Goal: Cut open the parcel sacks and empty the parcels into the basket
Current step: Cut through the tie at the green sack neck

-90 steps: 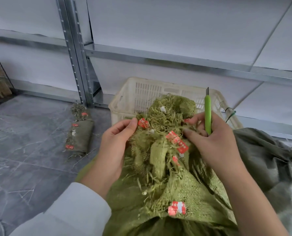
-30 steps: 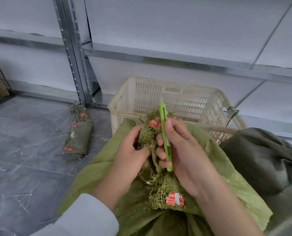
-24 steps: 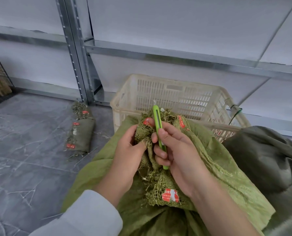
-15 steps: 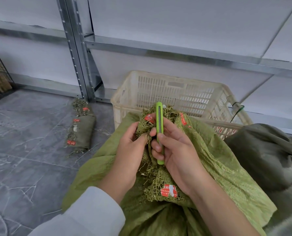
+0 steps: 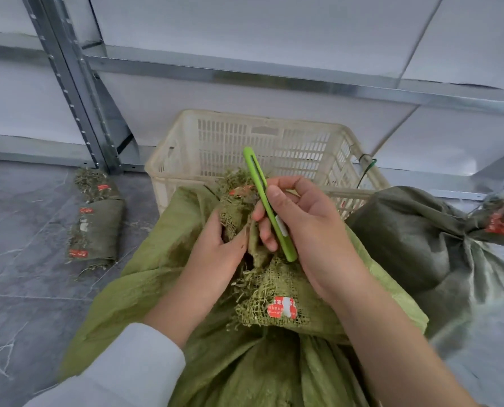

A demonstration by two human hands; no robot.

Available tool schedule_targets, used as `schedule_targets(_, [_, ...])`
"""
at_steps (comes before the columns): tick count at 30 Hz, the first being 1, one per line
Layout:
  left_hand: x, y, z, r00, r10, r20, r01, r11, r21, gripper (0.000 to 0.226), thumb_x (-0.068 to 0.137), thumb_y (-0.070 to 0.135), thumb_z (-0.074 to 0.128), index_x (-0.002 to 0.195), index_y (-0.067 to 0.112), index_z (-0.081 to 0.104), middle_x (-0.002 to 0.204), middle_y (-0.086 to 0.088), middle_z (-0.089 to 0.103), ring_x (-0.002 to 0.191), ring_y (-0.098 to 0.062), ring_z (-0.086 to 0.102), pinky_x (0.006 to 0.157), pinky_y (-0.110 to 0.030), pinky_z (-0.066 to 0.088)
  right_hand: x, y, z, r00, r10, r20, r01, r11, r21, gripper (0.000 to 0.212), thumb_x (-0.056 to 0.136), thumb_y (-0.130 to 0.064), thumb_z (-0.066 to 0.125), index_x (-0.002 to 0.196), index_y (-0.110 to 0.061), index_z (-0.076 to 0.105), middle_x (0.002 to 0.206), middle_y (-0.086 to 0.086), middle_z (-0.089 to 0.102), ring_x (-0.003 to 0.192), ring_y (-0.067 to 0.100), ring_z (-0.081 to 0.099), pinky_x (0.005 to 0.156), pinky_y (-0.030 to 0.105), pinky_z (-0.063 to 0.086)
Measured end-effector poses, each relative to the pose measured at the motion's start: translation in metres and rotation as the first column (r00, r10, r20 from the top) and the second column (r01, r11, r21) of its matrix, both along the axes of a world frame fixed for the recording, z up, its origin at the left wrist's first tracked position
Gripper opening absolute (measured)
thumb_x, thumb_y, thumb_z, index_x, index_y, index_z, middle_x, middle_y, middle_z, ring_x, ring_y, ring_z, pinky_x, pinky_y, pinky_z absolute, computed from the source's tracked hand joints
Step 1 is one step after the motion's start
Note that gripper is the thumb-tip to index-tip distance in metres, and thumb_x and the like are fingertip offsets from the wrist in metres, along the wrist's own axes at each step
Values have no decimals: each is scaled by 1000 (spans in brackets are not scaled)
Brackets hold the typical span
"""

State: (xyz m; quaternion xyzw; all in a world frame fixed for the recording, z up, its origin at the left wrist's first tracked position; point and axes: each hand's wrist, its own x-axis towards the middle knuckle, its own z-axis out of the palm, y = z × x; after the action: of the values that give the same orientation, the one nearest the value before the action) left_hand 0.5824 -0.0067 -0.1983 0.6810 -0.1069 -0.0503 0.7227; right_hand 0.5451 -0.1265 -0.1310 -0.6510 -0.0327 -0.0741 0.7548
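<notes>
Head view: green sack (image 5: 145, 289), contents hidden, bunched before cream basket (image 5: 303, 148).

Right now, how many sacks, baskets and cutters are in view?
Sacks: 3, the light green sack in front, the dark green sack to its right, the folded sack on the floor.
Baskets: 1, the cream basket.
Cutters: 1, the green cutter.
Total: 5.

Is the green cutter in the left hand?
No, the right hand grips the green cutter, while the left hand holds the bunched neck of the sack.
</notes>
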Motion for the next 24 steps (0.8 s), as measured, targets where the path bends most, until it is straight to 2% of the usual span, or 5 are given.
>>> schedule_targets(6, [-13, -61, -2, 986, -14, 164, 19, 999, -28, 31, 87, 26, 68, 106, 48, 59, 99, 34, 67, 92, 14, 63, 70, -1, 46, -9, -89, 2, 899, -427, -97, 408, 897, -170, 4, 99, -12, 52, 100, -14, 55, 86, 6, 66, 58, 8, 59, 52, 21, 50])
schedule_targets(10, [-18, -93, -4, 984, 5, 178, 13, 995, -97, 33, 84, 18, 67, 104, 42, 58, 92, 39, 66, 91, 18, 61, 73, 0, 44, -11, -162, -20, 704, -710, 15, 582, 564, -586, 10, 98, -12, 49, 104, -20, 49, 94, 0, 61, 79, 14, 60, 70, 35, 52])
schedule_targets(13, [-21, -107, -6, 984, -21, 175, 42, 992, -121, 30, 76, 25, 65, 102, 40, 57, 88, 40, 66, 87, 19, 61, 72, 0, 43, -12, -198, -46, 629, -746, 220, 542, 218, -811, 16, 95, -9, 52, 105, -20, 47, 87, -3, 58, 79, 21, 54, 72, 35, 41])
schedule_targets(17, [-20, -110, -9, 986, 8, 169, 9, 995, -99, 29, 77, 25, 64, 101, 39, 56, 86, 41, 65, 86, 20, 60, 69, 2, 43, -12, -224, -68, 621, -761, 186, 525, 228, -820, 11, 95, -14, 55, 91, -19, 47, 81, 1, 58, 75, 26, 57, 63, 36, 44])
schedule_targets(24, [-18, -106, -13, 981, 17, 192, -8, 999, -49, 38, 86, 5, 64, 104, 38, 57, 86, 41, 65, 87, 20, 60, 70, 2, 43, -14, -228, -78, 604, -708, 366, 483, -40, -875, 23, 92, -4, 56, 104, -16, 71, 108, 4, 59, 101, 26, 53, 94, 39, 37])
